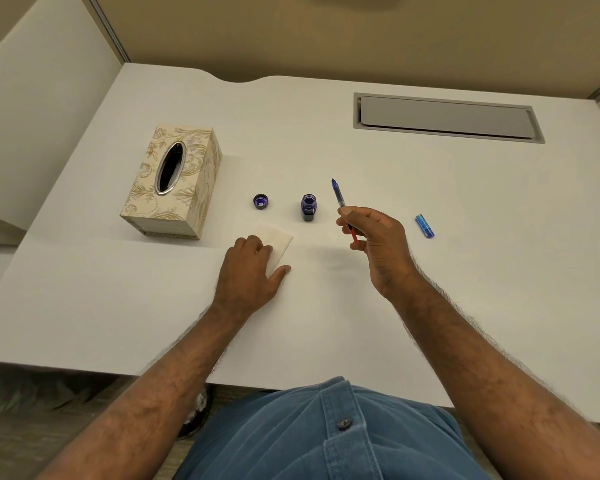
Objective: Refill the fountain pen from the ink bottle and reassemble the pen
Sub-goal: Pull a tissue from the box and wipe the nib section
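Left hand [253,268] flat on tissue [278,247], right hand [378,244] pinching pen section [338,195] nib-up, open ink bottle [308,206] between

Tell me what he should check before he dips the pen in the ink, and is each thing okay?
1. Ink bottle open: ok, its cap lies apart on the desk.
2. Bottle upright: ok.
3. Pen held firmly: ok, the right hand grips it, nib pointing away.
4. Tissue ready for drips: ok, under the left hand.
5. Blue pen piece out of the way: ok, lying off to the right.
6. Enough ink in the bottle: cannot tell.
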Demonstrator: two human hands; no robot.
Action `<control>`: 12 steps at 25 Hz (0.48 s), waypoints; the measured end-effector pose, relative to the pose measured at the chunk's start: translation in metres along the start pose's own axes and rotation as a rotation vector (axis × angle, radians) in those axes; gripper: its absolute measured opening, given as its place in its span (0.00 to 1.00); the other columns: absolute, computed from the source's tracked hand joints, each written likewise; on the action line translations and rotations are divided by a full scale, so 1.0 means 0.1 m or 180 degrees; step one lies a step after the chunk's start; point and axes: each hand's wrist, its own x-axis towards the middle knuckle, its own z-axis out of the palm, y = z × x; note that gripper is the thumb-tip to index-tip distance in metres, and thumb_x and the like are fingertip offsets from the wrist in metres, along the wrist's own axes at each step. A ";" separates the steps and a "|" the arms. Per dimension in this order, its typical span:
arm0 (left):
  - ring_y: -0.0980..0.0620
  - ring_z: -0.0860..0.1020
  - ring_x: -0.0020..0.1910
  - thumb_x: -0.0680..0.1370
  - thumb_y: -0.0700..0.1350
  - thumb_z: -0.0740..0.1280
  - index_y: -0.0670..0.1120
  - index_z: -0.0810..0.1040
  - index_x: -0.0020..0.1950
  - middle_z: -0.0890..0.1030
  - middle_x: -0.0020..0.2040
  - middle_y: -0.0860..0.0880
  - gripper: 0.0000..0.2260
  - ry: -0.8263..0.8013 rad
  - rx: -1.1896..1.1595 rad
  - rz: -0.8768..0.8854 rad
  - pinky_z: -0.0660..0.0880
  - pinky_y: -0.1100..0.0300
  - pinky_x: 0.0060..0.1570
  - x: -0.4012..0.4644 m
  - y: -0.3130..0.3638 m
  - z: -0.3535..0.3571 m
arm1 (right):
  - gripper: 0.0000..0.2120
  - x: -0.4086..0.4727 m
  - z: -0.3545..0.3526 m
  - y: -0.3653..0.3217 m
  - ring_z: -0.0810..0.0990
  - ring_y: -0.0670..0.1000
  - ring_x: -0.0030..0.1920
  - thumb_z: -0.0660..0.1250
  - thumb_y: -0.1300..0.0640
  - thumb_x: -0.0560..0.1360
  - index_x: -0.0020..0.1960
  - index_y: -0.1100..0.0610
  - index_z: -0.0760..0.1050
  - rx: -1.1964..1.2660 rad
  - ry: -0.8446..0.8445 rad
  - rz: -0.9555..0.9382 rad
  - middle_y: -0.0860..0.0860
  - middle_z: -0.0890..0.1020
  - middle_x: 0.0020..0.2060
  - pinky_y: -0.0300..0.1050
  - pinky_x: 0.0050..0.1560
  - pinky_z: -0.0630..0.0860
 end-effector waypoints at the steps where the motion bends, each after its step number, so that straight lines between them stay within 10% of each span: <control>1: 0.36 0.78 0.49 0.78 0.53 0.75 0.37 0.83 0.53 0.80 0.50 0.39 0.18 -0.0058 -0.0012 -0.0051 0.77 0.43 0.46 0.03 0.03 -0.02 | 0.05 0.00 0.00 0.00 0.83 0.46 0.47 0.74 0.51 0.79 0.49 0.51 0.88 0.0002 0.0000 0.0004 0.47 0.90 0.43 0.49 0.49 0.78; 8: 0.34 0.78 0.45 0.76 0.35 0.69 0.36 0.81 0.47 0.81 0.46 0.36 0.03 -0.0291 0.0263 -0.0122 0.75 0.45 0.43 0.10 0.17 -0.08 | 0.06 0.02 -0.02 0.02 0.84 0.46 0.47 0.74 0.50 0.79 0.50 0.51 0.88 0.0026 0.0023 0.0042 0.47 0.90 0.44 0.49 0.49 0.79; 12: 0.33 0.78 0.44 0.70 0.27 0.68 0.34 0.81 0.54 0.81 0.46 0.35 0.14 -0.0131 0.0106 -0.0210 0.75 0.45 0.39 0.10 0.15 -0.04 | 0.06 0.02 -0.04 0.03 0.84 0.44 0.46 0.75 0.50 0.79 0.50 0.51 0.88 0.0020 0.0015 0.0046 0.47 0.90 0.44 0.48 0.49 0.78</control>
